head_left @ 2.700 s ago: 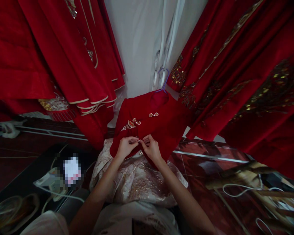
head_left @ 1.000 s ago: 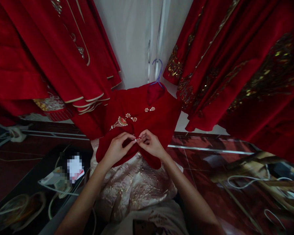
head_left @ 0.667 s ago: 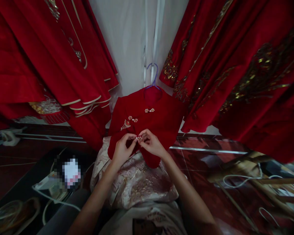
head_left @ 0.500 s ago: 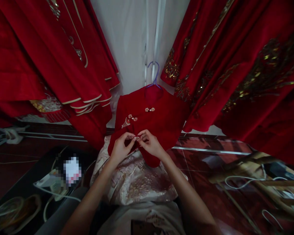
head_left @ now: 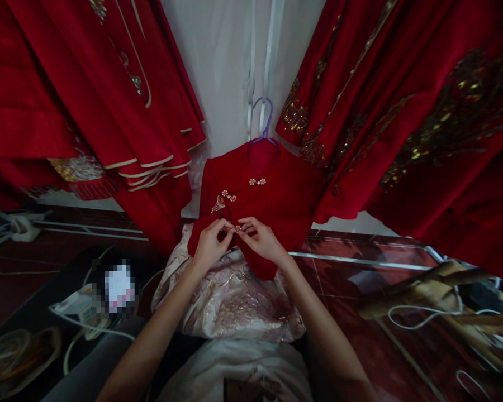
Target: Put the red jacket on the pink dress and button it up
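Observation:
A red top (head_left: 283,198) on a purple hanger (head_left: 270,114) lies spread in front of me, its lower part over my lap. My left hand (head_left: 209,241) and my right hand (head_left: 260,239) meet at its front opening. Between their pinched fingertips is a small flower-shaped beaded clasp (head_left: 237,229), partly covered by the fingers. Another beaded clasp (head_left: 257,182) sits fastened below the collar. A third clasp (head_left: 228,195) lies to the left, beside a fan-shaped beaded ornament (head_left: 218,205).
Red garments (head_left: 151,139) hang at the left, and red sequinned garments (head_left: 360,128) at the right. Shiny pale cloth (head_left: 235,304) covers my lap. A dark surface at left bears cables (head_left: 96,329) and a blurred-out item (head_left: 119,287). A wooden frame (head_left: 440,287) stands at right.
The view has shifted slightly. Both hands stay at the same clasp, and more of its flower shape shows between the fingertips now.

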`<action>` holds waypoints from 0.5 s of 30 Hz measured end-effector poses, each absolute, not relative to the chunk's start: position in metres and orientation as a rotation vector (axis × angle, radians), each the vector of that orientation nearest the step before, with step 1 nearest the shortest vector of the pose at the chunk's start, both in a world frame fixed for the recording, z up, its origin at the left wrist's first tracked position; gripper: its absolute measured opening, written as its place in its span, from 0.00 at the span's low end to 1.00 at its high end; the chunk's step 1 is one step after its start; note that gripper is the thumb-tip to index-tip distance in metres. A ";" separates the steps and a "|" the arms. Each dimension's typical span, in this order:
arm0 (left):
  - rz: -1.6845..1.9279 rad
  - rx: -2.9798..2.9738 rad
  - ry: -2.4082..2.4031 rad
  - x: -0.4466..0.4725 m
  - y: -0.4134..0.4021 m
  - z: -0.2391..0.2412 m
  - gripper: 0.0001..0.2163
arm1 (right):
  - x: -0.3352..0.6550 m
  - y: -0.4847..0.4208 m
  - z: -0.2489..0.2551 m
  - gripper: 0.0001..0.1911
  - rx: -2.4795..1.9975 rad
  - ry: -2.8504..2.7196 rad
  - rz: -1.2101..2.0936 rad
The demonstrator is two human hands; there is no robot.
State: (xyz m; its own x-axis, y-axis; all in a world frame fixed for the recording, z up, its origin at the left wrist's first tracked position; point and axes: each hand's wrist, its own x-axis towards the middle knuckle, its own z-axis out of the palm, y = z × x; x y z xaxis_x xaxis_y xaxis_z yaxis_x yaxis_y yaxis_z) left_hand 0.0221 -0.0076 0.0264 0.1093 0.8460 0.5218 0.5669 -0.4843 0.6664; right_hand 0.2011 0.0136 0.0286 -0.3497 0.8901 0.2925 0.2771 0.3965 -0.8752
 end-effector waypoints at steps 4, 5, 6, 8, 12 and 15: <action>1.201 2.101 1.316 0.023 0.000 0.036 0.05 | 0.194 0.020 0.021 0.13 -1.031 -1.782 0.969; 1.174 2.096 1.289 0.021 0.006 0.040 0.05 | 0.194 0.020 0.020 0.14 -1.032 -1.790 0.973; 1.165 2.102 1.281 0.018 0.014 0.045 0.06 | 0.195 0.020 0.019 0.16 -1.031 -1.809 0.970; 1.207 2.168 1.348 0.007 0.036 0.055 0.07 | 0.195 0.018 0.018 0.18 -1.015 -1.883 0.953; 1.050 2.569 1.553 -0.020 0.090 0.071 0.12 | 0.196 0.012 0.024 0.12 -0.924 -2.009 0.960; 0.792 2.828 1.370 -0.032 0.118 0.077 0.13 | 0.205 0.011 0.035 0.09 -0.899 -1.966 0.980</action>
State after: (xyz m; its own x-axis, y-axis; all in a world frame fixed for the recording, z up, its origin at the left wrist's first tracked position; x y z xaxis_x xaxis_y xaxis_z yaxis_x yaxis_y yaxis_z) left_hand -0.0320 0.1181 0.0765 0.5243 0.7119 0.4672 0.7604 -0.6383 0.1194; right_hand 0.2049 0.0115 0.0353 -0.4729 0.8260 0.3067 0.2526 0.4606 -0.8509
